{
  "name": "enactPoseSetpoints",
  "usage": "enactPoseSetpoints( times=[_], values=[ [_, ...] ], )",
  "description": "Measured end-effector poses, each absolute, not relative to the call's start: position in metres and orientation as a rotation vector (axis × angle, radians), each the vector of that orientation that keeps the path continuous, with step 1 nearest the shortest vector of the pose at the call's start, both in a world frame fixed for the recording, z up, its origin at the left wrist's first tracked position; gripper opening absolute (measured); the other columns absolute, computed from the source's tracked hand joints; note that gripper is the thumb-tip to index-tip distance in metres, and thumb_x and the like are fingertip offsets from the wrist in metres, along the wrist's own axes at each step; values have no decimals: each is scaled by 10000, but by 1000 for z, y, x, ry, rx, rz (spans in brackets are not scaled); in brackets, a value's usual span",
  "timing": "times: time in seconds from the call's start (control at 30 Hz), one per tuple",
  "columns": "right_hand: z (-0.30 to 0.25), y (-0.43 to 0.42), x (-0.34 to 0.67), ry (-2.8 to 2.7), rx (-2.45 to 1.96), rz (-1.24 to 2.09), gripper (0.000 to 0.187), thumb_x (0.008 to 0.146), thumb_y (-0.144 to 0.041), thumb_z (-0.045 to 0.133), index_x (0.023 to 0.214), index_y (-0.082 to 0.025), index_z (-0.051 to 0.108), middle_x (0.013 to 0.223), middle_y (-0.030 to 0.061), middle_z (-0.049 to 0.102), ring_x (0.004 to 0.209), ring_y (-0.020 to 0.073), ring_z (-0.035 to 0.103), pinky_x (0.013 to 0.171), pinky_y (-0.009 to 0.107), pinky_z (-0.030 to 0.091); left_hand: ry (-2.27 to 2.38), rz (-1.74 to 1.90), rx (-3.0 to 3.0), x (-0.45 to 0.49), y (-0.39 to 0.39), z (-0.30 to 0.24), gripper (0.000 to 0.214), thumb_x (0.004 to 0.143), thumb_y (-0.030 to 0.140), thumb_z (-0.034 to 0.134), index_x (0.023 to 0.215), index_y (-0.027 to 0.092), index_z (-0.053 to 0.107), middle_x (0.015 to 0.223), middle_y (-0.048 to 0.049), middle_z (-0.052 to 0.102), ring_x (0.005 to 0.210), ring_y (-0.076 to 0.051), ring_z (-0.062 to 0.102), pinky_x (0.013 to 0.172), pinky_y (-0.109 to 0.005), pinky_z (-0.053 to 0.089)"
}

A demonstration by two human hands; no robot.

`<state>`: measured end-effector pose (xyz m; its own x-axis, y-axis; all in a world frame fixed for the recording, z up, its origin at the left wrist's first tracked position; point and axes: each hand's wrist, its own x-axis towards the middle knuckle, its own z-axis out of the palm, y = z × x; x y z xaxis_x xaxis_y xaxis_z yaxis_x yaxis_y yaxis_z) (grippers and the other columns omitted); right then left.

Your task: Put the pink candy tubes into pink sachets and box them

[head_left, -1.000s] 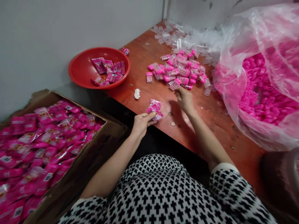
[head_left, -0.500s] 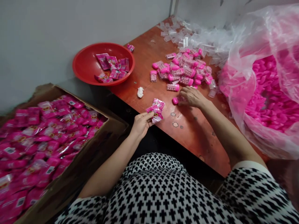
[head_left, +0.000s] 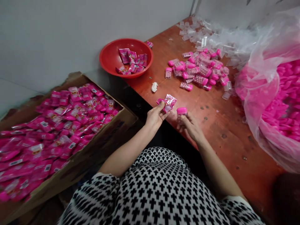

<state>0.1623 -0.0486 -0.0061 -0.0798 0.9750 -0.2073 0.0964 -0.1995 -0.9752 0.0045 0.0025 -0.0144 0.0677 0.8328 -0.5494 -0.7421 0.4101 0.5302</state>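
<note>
- The left hand [head_left: 155, 117] is closed on a small pink packet [head_left: 169, 102], above the near edge of the surface [head_left: 217, 112].
- The right hand [head_left: 191, 127], just beside, pinches a pink-capped container [head_left: 181, 111].
- More such containers [head_left: 199, 70] lie in a heap further back.

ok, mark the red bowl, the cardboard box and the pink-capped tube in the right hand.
red bowl [head_left: 109, 58]: head view, bare inner wall on its left side.
cardboard box [head_left: 93, 156]: head view, brown outer wall facing the person.
pink-capped tube [head_left: 181, 111]: head view, on its pink cap.
</note>
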Motion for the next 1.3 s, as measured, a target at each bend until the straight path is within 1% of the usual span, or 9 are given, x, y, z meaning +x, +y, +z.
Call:
enactPoseSetpoints(
  times=[0.1,0.27,0.5,0.63,0.73,0.9,1.07,1.17,1.3],
  values=[
    [-9,-60,144,-1179,-1322,1408,310,825,-524,549,848,-218,504,647,-40,584,488,94,572,429,204,474,893,1175,125,10,-1,-12,228,670,254,784,759,112,630,732,-41,686,663,-130,658,687,-275,554],
    [-14,-59,135,-1120,-1335,1315,319,815,-519,564,864,-206,526,685,-41,587,476,74,568,411,189,483,835,1156,124,17,-4,-8,238,658,244,791,733,113,606,676,-22,665,622,-117,640,671,-263,536],
    [-17,-57,130,-1002,-1258,1424,329,788,-509,601,856,-189,559,685,-32,609,470,82,589,393,191,489,802,1122,284,16,-4,-5,341,611,331,814,768,110,606,675,-16,656,579,-105,613,572,-228,483],
    [-22,-57,130,-1054,-1296,1285,309,813,-507,575,814,-201,530,664,-37,608,465,78,580,407,190,491,777,1074,398,14,-2,-4,408,592,409,810,784,118,599,684,-22,659,594,-120,625,586,-243,494],
    [-25,-58,130,-1162,-1349,1170,293,844,-504,537,816,-212,520,600,-47,587,462,85,574,427,195,491,780,1047,497,15,-2,-4,426,545,385,838,775,117,600,661,-7,647,544,-102,599,543,-224,468],
    [-28,-58,130,-1205,-1386,1073,271,853,-495,529,860,-225,533,595,-55,574,470,85,567,442,198,490,852,985,550,18,-4,-6,415,507,387,852,647,104,582,563,-15,608,504,-116,583,496,-230,441],
    [-28,-55,134,-1048,-1219,1334,300,821,-509,566,853,-211,548,689,-30,621,472,77,568,399,187,466,838,921,670,14,-2,-6,363,558,379,827,571,102,593,508,-21,581,417,-95,518,428,-233,397],
    [-28,-52,137,-948,-1116,1486,306,809,-500,586,858,-199,557,723,-20,638,470,73,572,377,177,446,849,900,750,13,0,-5,319,574,352,819,595,91,638,520,-33,595,425,-108,533,430,-242,411],
    [-26,-51,137,-987,-1148,1375,287,797,-472,616,840,-196,550,694,-33,621,468,69,571,385,173,455,857,878,774,14,-1,-4,297,595,346,803,629,80,675,534,-48,609,449,-116,547,453,-248,433]
  ],
)
